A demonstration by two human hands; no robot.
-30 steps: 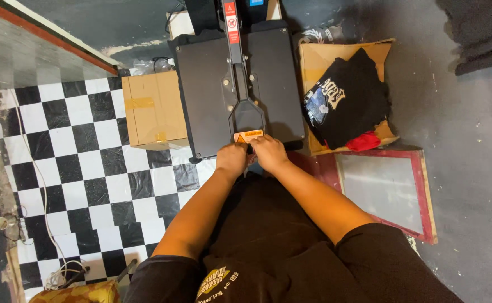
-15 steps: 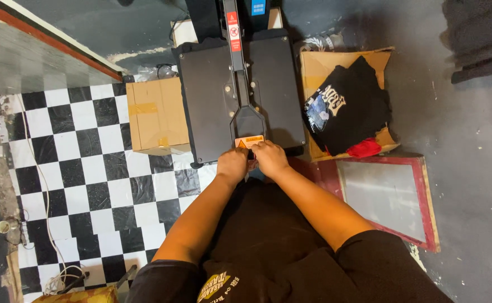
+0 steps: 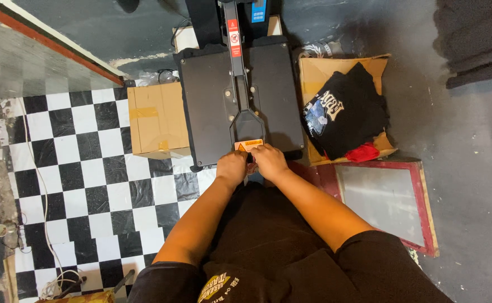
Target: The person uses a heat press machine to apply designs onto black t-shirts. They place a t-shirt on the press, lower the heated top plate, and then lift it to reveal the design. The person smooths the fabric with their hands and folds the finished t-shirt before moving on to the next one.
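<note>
A black heat press [image 3: 212, 101] stands in front of me with its flat upper plate down. A long black handle [image 3: 246, 124] runs down its middle toward me, with an orange warning sticker near its end. My left hand [image 3: 232, 166] and my right hand [image 3: 268, 161] are side by side, both closed around the handle's near end just below the sticker. The grip itself is hidden under my fingers.
A taped cardboard box [image 3: 155, 119] sits left of the press. On the right, an open carton [image 3: 319, 73] holds folded black printed shirts [image 3: 344, 115] and something red. A red-framed printing screen [image 3: 389, 205] lies on the grey floor at right. Black-and-white checkered flooring [image 3: 83, 179] with a white cable is at left.
The view has shifted slightly, with the press sitting a bit lower in frame. Both hands stay on the handle's end; the plate looks unchanged.
</note>
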